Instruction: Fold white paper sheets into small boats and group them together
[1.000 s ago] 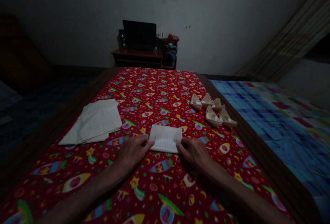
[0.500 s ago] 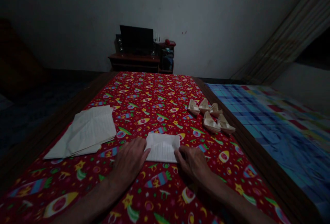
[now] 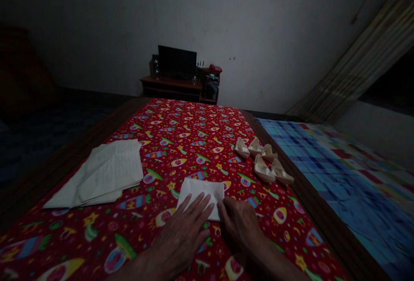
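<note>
A small folded sheet of white paper (image 3: 202, 187) lies on the red patterned cloth in front of me. My left hand (image 3: 187, 229) rests flat across its lower left part, fingers stretched out and a little spread. At the paper's right edge, my right hand (image 3: 239, 220) has its fingers curled in and its thumb side against the sheet, pinching that edge. The fingertips of the right hand are partly hidden. Up and to the right stand several folded paper boats (image 3: 265, 169) in a cluster. On the left lies a stack of loose paper sheets (image 3: 111, 169).
The red cloth (image 3: 181, 143) covers a dark wooden surface with brown edges (image 3: 326, 220). Beyond its far end stand a monitor (image 3: 177, 60) and speakers on a low desk (image 3: 171, 83). A blue checked cover (image 3: 310, 160) spreads out on the right.
My left hand has moved from the paper's left edge onto its face and flattened there. My right hand stays at the right edge. The camera view has tilted slightly upward.
</note>
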Tool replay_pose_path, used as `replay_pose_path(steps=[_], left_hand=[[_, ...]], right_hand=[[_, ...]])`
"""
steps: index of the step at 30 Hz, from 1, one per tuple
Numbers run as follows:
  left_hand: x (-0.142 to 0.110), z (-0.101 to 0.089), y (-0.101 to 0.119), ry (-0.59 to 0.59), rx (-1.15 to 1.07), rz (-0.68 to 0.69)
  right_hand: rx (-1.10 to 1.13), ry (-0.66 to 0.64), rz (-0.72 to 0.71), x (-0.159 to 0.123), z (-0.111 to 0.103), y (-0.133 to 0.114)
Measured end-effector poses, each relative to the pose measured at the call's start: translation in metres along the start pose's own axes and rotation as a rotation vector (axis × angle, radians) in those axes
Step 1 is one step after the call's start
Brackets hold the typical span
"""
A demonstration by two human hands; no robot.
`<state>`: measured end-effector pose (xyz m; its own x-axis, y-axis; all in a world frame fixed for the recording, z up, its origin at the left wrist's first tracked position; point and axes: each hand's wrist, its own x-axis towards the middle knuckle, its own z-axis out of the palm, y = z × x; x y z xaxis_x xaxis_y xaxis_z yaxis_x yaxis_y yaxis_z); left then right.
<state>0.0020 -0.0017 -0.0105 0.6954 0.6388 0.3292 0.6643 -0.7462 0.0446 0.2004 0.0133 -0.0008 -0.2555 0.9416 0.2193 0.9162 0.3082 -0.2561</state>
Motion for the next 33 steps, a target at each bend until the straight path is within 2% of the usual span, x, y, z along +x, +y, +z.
replay_pose_path(steps=[16, 22, 33], left_hand=[[-0.0014, 0.0045, -0.0012, -0.003, -0.087, -0.004], [-0.0010, 0.0024, -0.0011, -0.072, -0.095, -0.017], [0.0025, -0.0035, -0.0016, -0.096, -0.091, -0.019]], right_hand=[[0.041, -0.006, -0.004, -0.0007, -0.0037, -0.0016], [0.050, -0.006, -0.016, 0.0007, -0.0051, -0.0019], [-0.001, 0.001, -0.019, -0.0001, -0.0005, 0.0016]])
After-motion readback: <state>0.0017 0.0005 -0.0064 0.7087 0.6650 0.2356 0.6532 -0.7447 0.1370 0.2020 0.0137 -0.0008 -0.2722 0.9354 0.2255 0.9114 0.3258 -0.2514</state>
